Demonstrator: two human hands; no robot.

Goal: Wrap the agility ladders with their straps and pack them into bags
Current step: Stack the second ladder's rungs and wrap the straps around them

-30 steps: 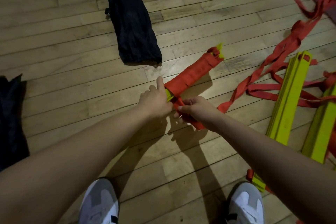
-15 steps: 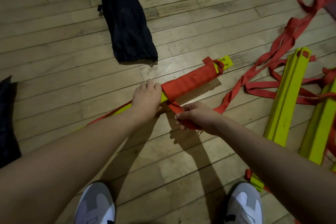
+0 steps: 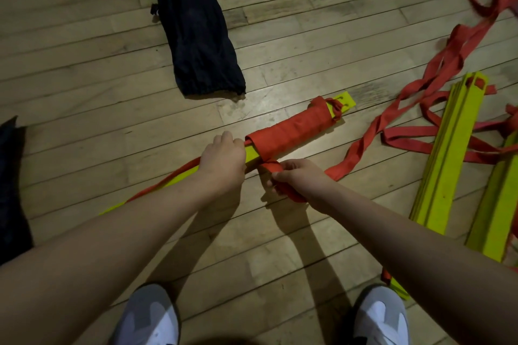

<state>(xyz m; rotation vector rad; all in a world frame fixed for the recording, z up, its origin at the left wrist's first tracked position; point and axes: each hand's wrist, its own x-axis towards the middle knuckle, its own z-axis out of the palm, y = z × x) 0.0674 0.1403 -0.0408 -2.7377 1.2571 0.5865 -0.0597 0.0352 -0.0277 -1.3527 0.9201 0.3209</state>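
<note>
Left hand (image 3: 222, 161) grips the yellow rung bundle (image 3: 294, 131); right hand (image 3: 301, 179) pinches its red strap (image 3: 347, 161) just beside the bundle.

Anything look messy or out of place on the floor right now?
Yes: loose red straps lie tangled across the floor on the right, looping over the unwrapped yellow rungs. The bundle being wrapped looks tidy.

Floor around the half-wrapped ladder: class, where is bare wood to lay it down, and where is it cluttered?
Bare floor lies left of the black bag. Crowded on the right: loose red straps and stacked yellow rungs.
</note>
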